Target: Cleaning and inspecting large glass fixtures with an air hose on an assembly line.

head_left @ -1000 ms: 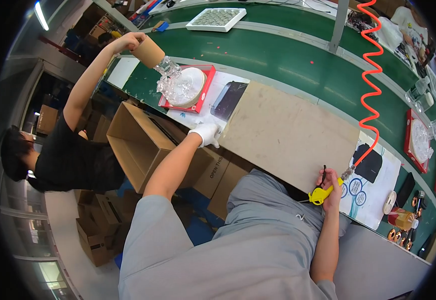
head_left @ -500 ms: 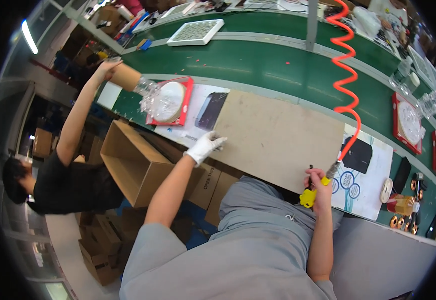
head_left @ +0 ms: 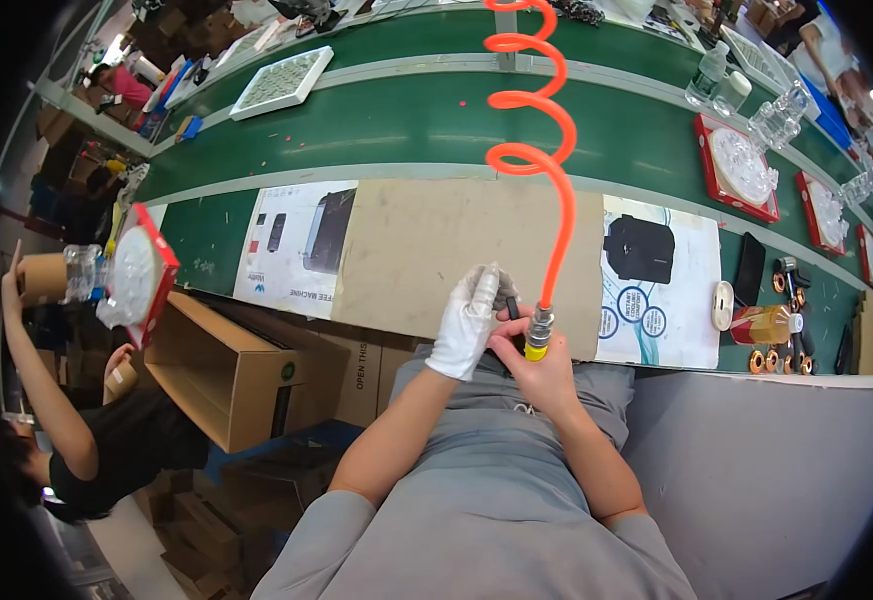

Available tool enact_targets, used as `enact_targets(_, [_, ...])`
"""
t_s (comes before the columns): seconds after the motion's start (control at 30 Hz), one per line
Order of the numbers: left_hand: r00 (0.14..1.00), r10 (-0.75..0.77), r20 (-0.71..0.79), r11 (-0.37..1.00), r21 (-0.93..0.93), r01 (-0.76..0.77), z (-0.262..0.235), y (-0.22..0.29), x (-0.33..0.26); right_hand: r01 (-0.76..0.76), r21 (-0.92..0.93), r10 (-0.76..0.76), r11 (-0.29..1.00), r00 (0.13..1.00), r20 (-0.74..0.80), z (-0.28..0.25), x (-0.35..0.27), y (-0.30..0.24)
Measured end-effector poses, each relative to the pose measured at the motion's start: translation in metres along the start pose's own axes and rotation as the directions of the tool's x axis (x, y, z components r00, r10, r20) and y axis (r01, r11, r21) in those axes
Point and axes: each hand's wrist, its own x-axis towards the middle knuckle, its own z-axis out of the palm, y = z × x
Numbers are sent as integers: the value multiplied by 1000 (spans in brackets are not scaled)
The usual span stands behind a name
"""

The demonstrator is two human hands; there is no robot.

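Left hand [head_left: 468,322] moved onto air tool [head_left: 535,333], upright w/ right hand [head_left: 541,368]

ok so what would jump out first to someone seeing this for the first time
The bright orange coiled air hose hangs down mid-frame to a yellow-tipped tool that the bare right hand holds, with the white-gloved left hand meeting it over the cardboard sheet. At far left, another person lifts a red tray above an open cardboard box.

Cardboard sheet [head_left: 426,250] on green bench [head_left: 436,125]
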Motion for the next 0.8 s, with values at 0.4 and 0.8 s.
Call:
enact_targets(0.4, [995,94,-17,995,-37,-95,-2,5,-1,-22,17,23,1000,999,-43,-28,-18,-1])
enact_targets(0.8, [997,44,-57,987,-154,-53,9,12,-4,-15,18,15,1000,1000,-4,-10,-15,-10])
